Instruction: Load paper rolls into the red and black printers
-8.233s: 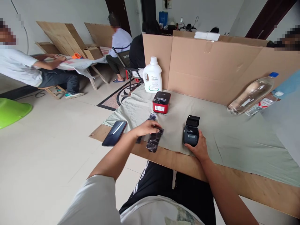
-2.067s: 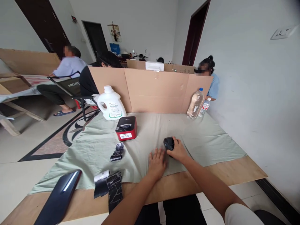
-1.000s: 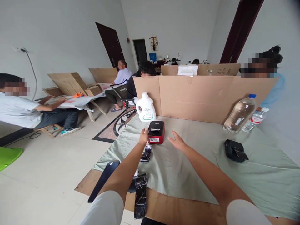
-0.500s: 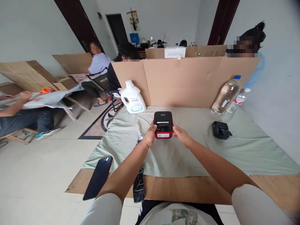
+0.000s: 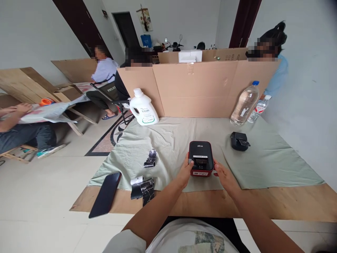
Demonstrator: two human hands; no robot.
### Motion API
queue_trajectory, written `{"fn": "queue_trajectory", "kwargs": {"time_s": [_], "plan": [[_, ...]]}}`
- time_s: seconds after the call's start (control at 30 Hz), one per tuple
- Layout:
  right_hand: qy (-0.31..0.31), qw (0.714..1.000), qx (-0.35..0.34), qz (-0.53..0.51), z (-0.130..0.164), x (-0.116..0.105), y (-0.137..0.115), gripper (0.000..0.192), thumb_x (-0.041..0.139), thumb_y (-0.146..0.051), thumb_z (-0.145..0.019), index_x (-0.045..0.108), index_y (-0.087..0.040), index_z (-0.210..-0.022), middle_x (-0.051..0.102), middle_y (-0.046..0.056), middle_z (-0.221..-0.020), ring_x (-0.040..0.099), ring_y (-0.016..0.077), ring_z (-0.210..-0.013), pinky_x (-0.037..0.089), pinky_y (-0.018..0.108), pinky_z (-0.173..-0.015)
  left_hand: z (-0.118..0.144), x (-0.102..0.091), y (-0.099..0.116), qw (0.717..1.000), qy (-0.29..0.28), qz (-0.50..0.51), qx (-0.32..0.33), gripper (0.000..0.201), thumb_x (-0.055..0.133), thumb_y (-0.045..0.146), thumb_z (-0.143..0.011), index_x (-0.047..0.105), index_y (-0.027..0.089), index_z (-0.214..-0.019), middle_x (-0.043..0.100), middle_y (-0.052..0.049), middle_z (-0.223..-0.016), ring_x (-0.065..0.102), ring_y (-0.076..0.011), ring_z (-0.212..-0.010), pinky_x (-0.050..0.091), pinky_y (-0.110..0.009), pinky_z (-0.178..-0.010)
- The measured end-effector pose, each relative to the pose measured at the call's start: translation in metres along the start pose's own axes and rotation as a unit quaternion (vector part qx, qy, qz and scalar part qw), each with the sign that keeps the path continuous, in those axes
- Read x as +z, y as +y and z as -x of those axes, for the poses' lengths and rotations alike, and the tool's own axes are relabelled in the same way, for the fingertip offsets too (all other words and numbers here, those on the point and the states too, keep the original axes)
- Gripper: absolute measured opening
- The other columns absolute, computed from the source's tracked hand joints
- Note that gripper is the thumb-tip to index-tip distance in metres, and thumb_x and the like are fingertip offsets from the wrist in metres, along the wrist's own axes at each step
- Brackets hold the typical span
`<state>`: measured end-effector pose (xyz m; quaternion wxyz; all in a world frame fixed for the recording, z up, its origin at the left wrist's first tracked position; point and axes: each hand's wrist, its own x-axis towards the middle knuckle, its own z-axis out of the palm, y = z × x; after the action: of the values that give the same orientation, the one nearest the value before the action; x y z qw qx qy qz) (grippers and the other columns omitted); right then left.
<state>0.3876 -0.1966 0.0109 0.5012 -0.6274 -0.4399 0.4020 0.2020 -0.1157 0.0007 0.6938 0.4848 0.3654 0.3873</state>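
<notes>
Your fingers (image 5: pixel 188 164) of the left hand (image 5: pixel 185 173) press against the left side of the red-and-black label printer (image 5: pixel 201 159), and your right hand (image 5: pixel 224 175) closes on its right side, so both hands grasp the printer between them. It sits upright on the grey-green cloth (image 5: pixel 268 165), close to the cloth's near edge and just ahead of your body.

Taking the printer as the landmark: nearer to you than it, the bare wooden tabletop (image 5: pixel 289 203) runs as a strip along the cloth's near edge. To the printer's left and a little nearer, a white paper roll (image 5: pixel 137 180) lies touching a black marbled wrapper (image 5: pixel 145 189), both over the cloth's edge. Further left again, a dark phone (image 5: pixel 105 194) lies flat on the bare wood.

Left of the printer and slightly beyond it, a small crumpled black-and-silver wrapper (image 5: pixel 150 159) lies on the cloth, apart from the roll. To the printer's right and somewhat farther off, a small black printer (image 5: pixel 239 141) sits with its lid ajar.

Well beyond the printer to its left stands a white detergent jug (image 5: pixel 143 108), against a cardboard screen (image 5: pixel 200 88) that crosses the far end of the tabletop. Far right of the printer, a large clear bottle (image 5: pixel 244 103) leans against that screen, with a smaller water bottle (image 5: pixel 259 108) just beside it.

Beyond the screen, other people sit at their own work.
</notes>
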Motion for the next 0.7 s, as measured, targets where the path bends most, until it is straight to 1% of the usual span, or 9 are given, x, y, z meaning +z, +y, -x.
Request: {"fn": "queue_trajectory", "kwargs": {"time_s": [0.1, 0.17, 0.27, 0.3, 0.37, 0.43, 0.5, 0.63, 0.7], "plan": [[0.081, 0.991, -0.091, 0.063, -0.005, 0.007, 0.001, 0.058, 0.047, -0.063, -0.087, 0.052, -0.03, -0.134, 0.045, 0.006, -0.146, 0.043, 0.0281, -0.133, 0.045, 0.049, -0.101, -0.005, -0.005, 0.007, 1.0, 0.018, 0.002, -0.001, 0.072, 0.062, 0.043, -0.083, 0.032, 0.028, -0.147, 0.035, -0.004, -0.153, 0.026, -0.0266, -0.144, 0.02, -0.043, -0.118], [0.117, 0.977, -0.148, 0.096, -0.009, 0.015, -0.003, 0.05, 0.045, -0.058, -0.09, 0.058, -0.027, -0.127, 0.039, 0.006, -0.15, 0.035, 0.0271, -0.138, 0.037, 0.049, -0.108, -0.012, -0.01, 0.014, 1.0, 0.018, -0.007, -0.001, 0.074, 0.066, 0.037, -0.079, 0.034, 0.027, -0.146, 0.032, -0.004, -0.154, 0.025, -0.0284, -0.144, 0.023, -0.044, -0.117], [0.133, 0.967, -0.191, 0.104, -0.014, 0.029, -0.008, 0.042, 0.039, -0.052, -0.093, 0.07, -0.023, -0.095, 0.048, 0.007, -0.142, 0.035, 0.0276, -0.138, 0.032, 0.05, -0.11, -0.021, -0.018, 0.021, 0.999, -0.01, -0.038, 0.027, 0.07, 0.066, 0.026, -0.073, 0.045, 0.028, -0.14, 0.02, 0.001, -0.159, 0.016, -0.0287, -0.146, 0.023, -0.042, -0.117], [0.14, 0.965, -0.198, 0.102, -0.015, 0.034, -0.008, 0.04, 0.042, -0.051, -0.092, 0.069, -0.022, -0.085, 0.052, 0.008, -0.137, 0.036, 0.0284, -0.137, 0.032, 0.05, -0.11, -0.024, -0.021, 0.022, 0.998, -0.025, -0.04, 0.035, 0.067, 0.064, 0.024, -0.071, 0.049, 0.028, -0.137, 0.017, 0.002, -0.16, 0.014, -0.0286, -0.146, 0.022, -0.041, -0.117], [0.156, 0.96, -0.212, 0.098, -0.015, 0.043, -0.004, 0.032, 0.05, -0.047, -0.088, 0.064, -0.021, -0.076, 0.056, 0.01, -0.13, 0.037, 0.0299, -0.136, 0.033, 0.05, -0.109, -0.028, -0.025, 0.021, 0.998, -0.057, -0.021, 0.03, 0.064, 0.06, 0.021, -0.069, 0.055, 0.027, -0.132, 0.019, 0.003, -0.159, 0.016, -0.0292, -0.146, 0.022, -0.041, -0.117], [0.178, 0.954, -0.226, 0.088, -0.016, 0.051, 0.001, 0.022, 0.056, -0.042, -0.084, 0.06, -0.021, -0.078, 0.053, 0.011, -0.132, 0.037, 0.0301, -0.135, 0.032, 0.051, -0.109, -0.029, -0.029, 0.02, 0.997, -0.081, 0.007, 0.015, 0.065, 0.057, 0.019, -0.067, 0.055, 0.027, -0.132, 0.025, 0.002, -0.157, 0.022, -0.0299, -0.144, 0.023, -0.043, -0.116], [0.199, 0.949, -0.233, 0.073, -0.016, 0.057, 0.007, 0.018, 0.056, -0.038, -0.083, 0.058, -0.021, -0.088, 0.048, 0.012, -0.137, 0.039, 0.0287, -0.134, 0.031, 0.052, -0.109, -0.03, -0.03, 0.018, 0.996, -0.09, 0.013, 0.005, 0.066, 0.056, 0.018, -0.065, 0.056, 0.027, -0.131, 0.03, 0.002, -0.155, 0.027, -0.0304, -0.142, 0.026, -0.043, -0.114], [0.226, 0.942, -0.242, 0.049, -0.018, 0.063, 0.016, 0.037, 0.053, -0.037, -0.083, 0.049, -0.021, -0.117, 0.043, 0.015, -0.142, 0.042, 0.0259, -0.132, 0.033, 0.05, -0.11, -0.03, -0.029, 0.02, 0.998, -0.068, 0.001, 0.002, 0.063, 0.055, 0.016, -0.061, 0.062, 0.027, -0.123, 0.033, 0.002, -0.153, 0.034, -0.0301, -0.136, 0.035, -0.04, -0.107], [0.23, 0.942, -0.241, 0.033, -0.02, 0.065, 0.02, 0.048, 0.053, -0.037, -0.082, 0.044, -0.019, -0.126, 0.042, 0.015, -0.142, 0.042, 0.0258, -0.132, 0.033, 0.049, -0.11, -0.029, -0.027, 0.023, 0.998, -0.063, -0.002, -0.004, 0.062, 0.055, 0.016, -0.06, 0.062, 0.026, -0.121, 0.035, 0.001, -0.151, 0.039, -0.0296, -0.132, 0.041, -0.037, -0.1]]}}
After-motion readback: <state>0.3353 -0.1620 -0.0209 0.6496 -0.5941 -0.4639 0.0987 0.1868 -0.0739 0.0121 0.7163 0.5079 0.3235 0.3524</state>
